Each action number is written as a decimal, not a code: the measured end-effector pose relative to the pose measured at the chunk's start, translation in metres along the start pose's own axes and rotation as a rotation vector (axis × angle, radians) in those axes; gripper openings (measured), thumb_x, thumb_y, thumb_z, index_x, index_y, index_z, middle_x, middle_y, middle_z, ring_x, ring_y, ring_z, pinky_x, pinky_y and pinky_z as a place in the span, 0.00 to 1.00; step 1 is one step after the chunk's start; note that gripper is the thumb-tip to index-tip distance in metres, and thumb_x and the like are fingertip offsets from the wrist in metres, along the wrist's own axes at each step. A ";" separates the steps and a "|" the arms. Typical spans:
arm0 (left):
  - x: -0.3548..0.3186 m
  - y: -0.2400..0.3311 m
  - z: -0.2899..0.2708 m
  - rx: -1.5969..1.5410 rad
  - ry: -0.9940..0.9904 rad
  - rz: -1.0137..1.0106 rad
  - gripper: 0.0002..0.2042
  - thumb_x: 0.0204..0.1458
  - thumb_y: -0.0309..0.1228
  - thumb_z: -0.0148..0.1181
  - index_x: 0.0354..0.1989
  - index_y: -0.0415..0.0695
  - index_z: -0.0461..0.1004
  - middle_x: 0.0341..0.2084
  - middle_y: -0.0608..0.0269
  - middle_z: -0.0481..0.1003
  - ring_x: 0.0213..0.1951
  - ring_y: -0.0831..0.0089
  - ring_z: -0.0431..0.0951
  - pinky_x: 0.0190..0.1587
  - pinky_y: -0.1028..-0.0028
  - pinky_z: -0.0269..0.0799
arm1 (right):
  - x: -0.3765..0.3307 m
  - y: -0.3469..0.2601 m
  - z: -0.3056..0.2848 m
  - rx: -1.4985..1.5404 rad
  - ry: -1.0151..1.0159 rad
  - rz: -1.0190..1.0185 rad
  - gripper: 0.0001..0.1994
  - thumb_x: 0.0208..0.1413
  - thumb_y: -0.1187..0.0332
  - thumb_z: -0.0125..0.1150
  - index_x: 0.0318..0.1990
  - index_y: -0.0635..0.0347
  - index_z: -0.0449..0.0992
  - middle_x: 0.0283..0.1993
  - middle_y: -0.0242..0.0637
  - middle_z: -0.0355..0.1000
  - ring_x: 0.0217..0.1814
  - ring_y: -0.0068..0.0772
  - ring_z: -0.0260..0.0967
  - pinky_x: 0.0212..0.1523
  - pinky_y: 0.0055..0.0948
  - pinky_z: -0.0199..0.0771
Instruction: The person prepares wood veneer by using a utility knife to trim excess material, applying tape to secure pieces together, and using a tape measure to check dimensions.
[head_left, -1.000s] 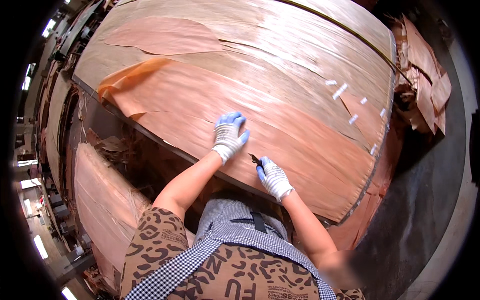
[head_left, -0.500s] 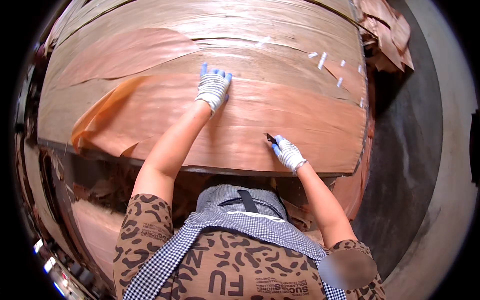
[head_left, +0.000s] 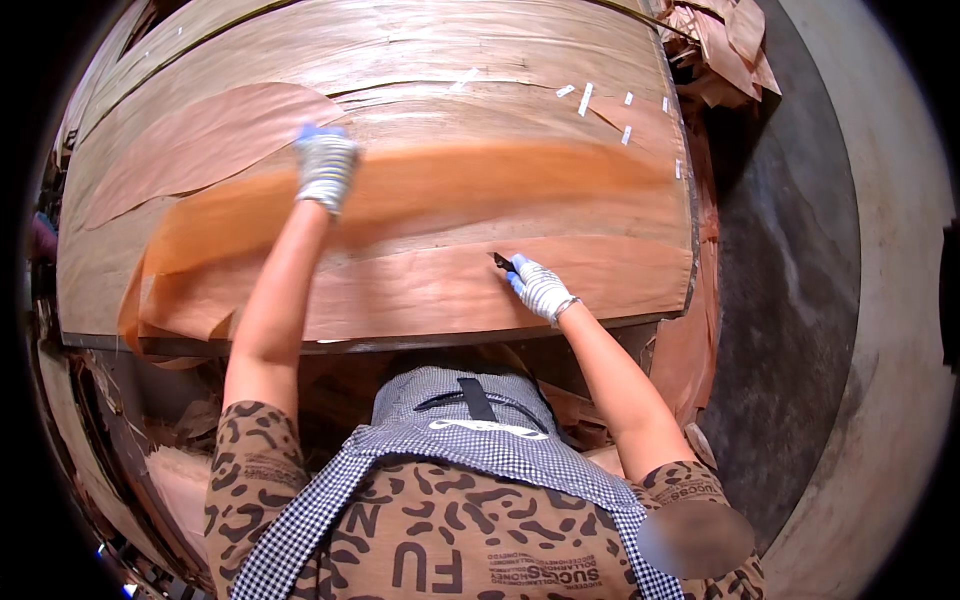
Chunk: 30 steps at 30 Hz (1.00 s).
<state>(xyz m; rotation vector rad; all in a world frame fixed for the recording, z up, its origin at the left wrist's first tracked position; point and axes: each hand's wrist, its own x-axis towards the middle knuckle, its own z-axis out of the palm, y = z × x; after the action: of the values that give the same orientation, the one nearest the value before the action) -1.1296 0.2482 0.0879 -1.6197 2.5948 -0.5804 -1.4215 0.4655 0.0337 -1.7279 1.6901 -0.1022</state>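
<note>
A thin reddish-brown wood veneer sheet (head_left: 420, 290) lies along the near edge of the veneer-covered stack. Above it a long orange, see-through veneer strip (head_left: 450, 180) is lifted and blurred by motion. My left hand (head_left: 327, 172), in a striped glove with blue fingertips, is at the strip's upper edge; its fingers look curled onto the strip, though motion smears them. My right hand (head_left: 540, 288), gloved alike, is closed around a black-handled knife (head_left: 503, 262). The blade tip points up and left, over the near sheet.
A rounded veneer piece (head_left: 210, 150) lies at the far left of the stack top (head_left: 420, 110). Several white tape pieces (head_left: 585, 98) dot the right side. Crumpled veneer scraps (head_left: 725, 50) hang at the far right corner, beside a dark floor (head_left: 790, 270).
My left hand has moved left off the sheet, and a long strip has lifted away from the near part, baring the surface between. My right hand still holds the knife. The view has shifted slightly.
</note>
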 end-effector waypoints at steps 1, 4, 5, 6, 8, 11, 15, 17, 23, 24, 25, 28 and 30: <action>-0.006 -0.021 -0.015 -0.037 0.019 -0.169 0.01 0.30 0.31 0.58 0.12 0.54 0.73 0.19 0.64 0.71 0.26 0.65 0.71 0.33 0.65 0.61 | -0.001 0.003 0.000 0.012 0.015 -0.008 0.10 0.52 0.64 0.47 0.35 0.63 0.64 0.36 0.55 0.66 0.39 0.56 0.62 0.38 0.43 0.63; -0.046 -0.084 -0.057 -0.069 0.256 -0.151 0.03 0.34 0.31 0.60 0.20 0.51 0.74 0.25 0.64 0.72 0.32 0.66 0.71 0.41 0.63 0.61 | -0.001 0.004 -0.003 0.032 0.037 -0.010 0.10 0.52 0.64 0.47 0.36 0.62 0.64 0.35 0.54 0.67 0.39 0.56 0.63 0.38 0.44 0.63; -0.066 -0.099 -0.067 -0.062 0.301 -0.171 0.03 0.35 0.31 0.59 0.21 0.50 0.73 0.25 0.64 0.72 0.32 0.65 0.71 0.42 0.63 0.61 | -0.002 -0.002 -0.004 0.024 0.024 0.014 0.10 0.52 0.64 0.47 0.36 0.62 0.64 0.35 0.54 0.67 0.39 0.56 0.63 0.38 0.44 0.63; -0.082 -0.110 -0.077 -0.051 0.350 -0.188 0.04 0.37 0.31 0.59 0.23 0.49 0.73 0.25 0.63 0.72 0.32 0.65 0.71 0.44 0.63 0.61 | -0.001 -0.006 -0.006 0.017 0.015 0.036 0.11 0.52 0.64 0.47 0.36 0.62 0.64 0.35 0.54 0.67 0.38 0.56 0.64 0.38 0.45 0.63; -0.114 -0.125 -0.102 -0.041 0.323 -0.274 0.05 0.42 0.31 0.57 0.28 0.45 0.73 0.26 0.61 0.73 0.33 0.63 0.71 0.48 0.62 0.60 | 0.000 -0.009 -0.005 0.042 0.064 -0.029 0.11 0.52 0.62 0.46 0.36 0.60 0.64 0.34 0.54 0.67 0.37 0.55 0.65 0.37 0.47 0.64; -0.159 -0.130 -0.141 -0.007 0.416 -0.391 0.07 0.43 0.31 0.56 0.30 0.45 0.74 0.26 0.60 0.74 0.31 0.63 0.72 0.48 0.63 0.60 | 0.001 -0.007 -0.002 0.037 0.061 -0.033 0.12 0.52 0.60 0.45 0.37 0.59 0.65 0.35 0.53 0.68 0.39 0.54 0.64 0.38 0.46 0.64; -0.197 -0.120 -0.177 0.050 0.353 -0.557 0.07 0.44 0.32 0.55 0.31 0.45 0.74 0.26 0.59 0.74 0.32 0.64 0.72 0.49 0.64 0.60 | 0.010 0.000 -0.015 -0.003 0.136 -0.069 0.13 0.50 0.59 0.46 0.39 0.55 0.69 0.37 0.51 0.68 0.41 0.51 0.65 0.42 0.45 0.65; -0.205 -0.121 -0.185 0.047 0.374 -0.527 0.07 0.43 0.31 0.56 0.31 0.45 0.75 0.25 0.58 0.74 0.32 0.63 0.72 0.49 0.65 0.61 | 0.026 0.006 -0.027 -0.151 0.240 -0.081 0.13 0.48 0.58 0.50 0.37 0.55 0.70 0.35 0.48 0.67 0.39 0.49 0.65 0.38 0.44 0.66; -0.231 -0.105 -0.195 -0.056 0.468 -0.565 0.06 0.43 0.29 0.57 0.29 0.43 0.75 0.24 0.56 0.74 0.29 0.61 0.72 0.40 0.68 0.66 | 0.029 -0.018 -0.044 -0.270 0.352 -0.188 0.21 0.35 0.63 0.65 0.40 0.56 0.67 0.40 0.45 0.65 0.44 0.47 0.61 0.43 0.39 0.64; -0.225 -0.093 -0.206 -0.124 0.477 -0.519 0.05 0.42 0.28 0.57 0.29 0.42 0.75 0.24 0.56 0.74 0.29 0.62 0.72 0.37 0.70 0.67 | 0.030 -0.022 -0.043 -0.155 0.330 -0.322 0.24 0.36 0.63 0.65 0.43 0.57 0.66 0.42 0.44 0.65 0.46 0.45 0.62 0.44 0.38 0.64; -0.224 -0.081 -0.221 -0.178 0.478 -0.470 0.05 0.42 0.26 0.58 0.29 0.42 0.75 0.23 0.56 0.73 0.28 0.63 0.72 0.33 0.71 0.68 | 0.031 -0.031 -0.036 -0.030 0.296 -0.464 0.26 0.37 0.63 0.65 0.47 0.59 0.65 0.44 0.43 0.65 0.48 0.42 0.62 0.45 0.36 0.64; -0.241 -0.052 -0.238 -0.520 0.563 -0.455 0.09 0.40 0.26 0.62 0.31 0.40 0.74 0.24 0.56 0.73 0.29 0.63 0.74 0.34 0.71 0.69 | -0.017 -0.131 -0.050 0.738 -0.152 -0.457 0.37 0.35 0.61 0.67 0.56 0.56 0.57 0.57 0.41 0.56 0.59 0.40 0.52 0.55 0.38 0.54; -0.244 -0.031 -0.252 -0.592 0.609 -0.367 0.09 0.38 0.25 0.63 0.30 0.40 0.74 0.23 0.57 0.73 0.27 0.62 0.74 0.32 0.71 0.69 | -0.034 -0.176 -0.060 0.934 -0.092 -0.647 0.41 0.37 0.62 0.67 0.60 0.55 0.51 0.61 0.37 0.52 0.62 0.38 0.48 0.58 0.38 0.48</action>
<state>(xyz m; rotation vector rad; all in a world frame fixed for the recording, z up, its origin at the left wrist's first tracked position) -1.0457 0.5237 0.2912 -2.4671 3.1199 -0.3681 -1.3089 0.4523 0.1849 -1.4044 0.7228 -0.9270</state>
